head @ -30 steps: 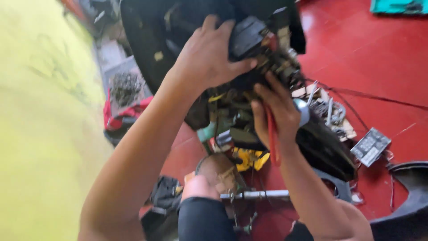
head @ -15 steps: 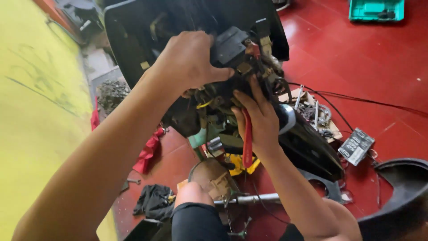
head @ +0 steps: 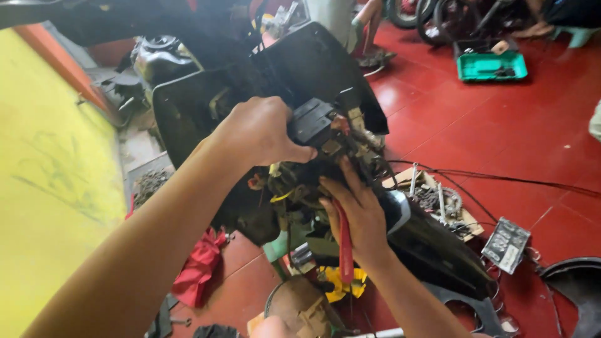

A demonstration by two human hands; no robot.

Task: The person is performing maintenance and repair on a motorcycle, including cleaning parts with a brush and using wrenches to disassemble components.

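Red floor tiles (head: 501, 125) run back to a green tray (head: 491, 66), which sat at the frame's top edge half a second ago; the view has since tipped up, and both hands sit lower in it. A stripped black scooter front (head: 300, 69) fills the middle, its wiring cluster (head: 341, 147) exposed, grimy, tangled with yellow and red leads. The left hand (head: 260, 131) is curled shut on a dark square block (head: 310, 120) atop it. The right hand (head: 357, 216) grips a red-handled tool (head: 345, 241), fingertips apparently pressing the wiring.
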